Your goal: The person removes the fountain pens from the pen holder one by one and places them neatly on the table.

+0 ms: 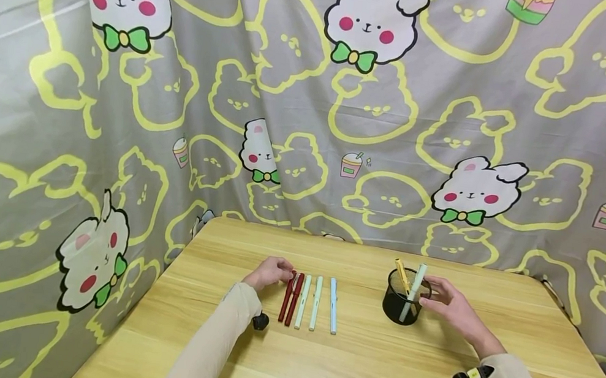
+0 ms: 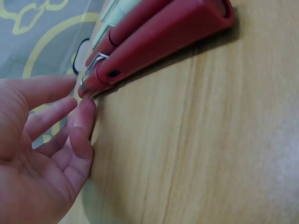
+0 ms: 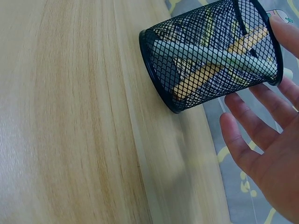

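Your left hand [image 1: 272, 273], loosely open and empty, is at the far ends of the red pens [image 1: 293, 302]. Your right hand [image 1: 454, 308] grips the mesh cup [image 1: 393, 308] from the right, presumably steadying it.

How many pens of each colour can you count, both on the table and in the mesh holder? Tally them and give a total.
Dark red pens: 2, on the table
Light green pens: 3, one in the mesh holder
Light blue pen: 1
Yellow pen: 1
Total: 7
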Motion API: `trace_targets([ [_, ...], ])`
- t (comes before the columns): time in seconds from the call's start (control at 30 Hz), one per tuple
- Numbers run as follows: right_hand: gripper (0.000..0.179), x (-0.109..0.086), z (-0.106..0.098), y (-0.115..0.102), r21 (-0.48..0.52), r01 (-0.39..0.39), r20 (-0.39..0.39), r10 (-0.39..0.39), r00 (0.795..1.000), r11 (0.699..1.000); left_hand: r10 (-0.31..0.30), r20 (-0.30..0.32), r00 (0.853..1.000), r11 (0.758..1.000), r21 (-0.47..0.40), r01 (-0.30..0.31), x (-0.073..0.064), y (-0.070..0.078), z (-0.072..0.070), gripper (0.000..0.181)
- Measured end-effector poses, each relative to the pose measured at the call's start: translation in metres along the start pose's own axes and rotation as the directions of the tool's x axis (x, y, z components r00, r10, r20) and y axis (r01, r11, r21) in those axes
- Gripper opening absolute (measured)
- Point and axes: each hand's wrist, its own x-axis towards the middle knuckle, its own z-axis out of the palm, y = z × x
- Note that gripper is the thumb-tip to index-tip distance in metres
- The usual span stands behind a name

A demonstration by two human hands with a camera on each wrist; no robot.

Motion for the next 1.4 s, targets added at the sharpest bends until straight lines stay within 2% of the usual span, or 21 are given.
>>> trace_targets([
  [0.1, 0.063, 0.0, 0.0, 0.0, 0.002, 0.005, -0.002, -0.005, 1.0, 1.0, 0.008, -0.021, 1.0, 1.0, -0.019, -0.008, -0.001, 0.008, 0.0, 0.029],
  [0.2, 0.063, 0.001, -0.001, 0.001, 0.006, 0.013, -0.004, -0.013, 1.0, 1.0, 0.039, -0.025, 0.999, 0.999, -0.036, -0.04, -0.002, 0.021, 0.002, 0.031],
  [0.4, 0.062, 0.001, 0.0, 0.003, 0.018, 0.02, -0.003, -0.019, 1.0, 1.0, 0.119, 0.021, 0.993, 0.992, -0.056, -0.118, -0.004, 0.052, 0.016, 0.033],
  [0.6, 0.062, 0.001, 0.0, 0.002, 0.022, 0.014, 0.003, -0.014, 1.0, 1.0, 0.174, 0.053, 0.983, 0.976, -0.141, -0.165, 0.004, 0.079, 0.044, 0.028],
  [0.7, 0.062, 0.002, 0.0, 0.002, 0.024, 0.016, 0.006, -0.016, 1.0, 1.0, 0.195, 0.047, 0.98, 0.968, -0.169, -0.185, 0.008, 0.089, 0.06, 0.027],
  [0.93, 0.061, 0.001, -0.001, 0.003, 0.027, 0.009, 0.007, -0.009, 1.0, 1.0, 0.228, 0.006, 0.974, 0.952, -0.21, -0.222, 0.018, 0.101, 0.099, 0.025],
  [1.13, 0.062, 0.0, -0.001, 0.002, 0.028, 0.004, 0.007, -0.005, 1.0, 1.0, 0.234, -0.055, 0.971, 0.917, -0.32, -0.239, 0.026, 0.113, 0.13, 0.027],
  [1.4, 0.063, 0.0, -0.001, 0.001, 0.021, 0.001, 0.008, -0.002, 1.0, 1.0, 0.241, -0.08, 0.967, 0.901, -0.352, -0.253, 0.034, 0.13, 0.158, 0.028],
])
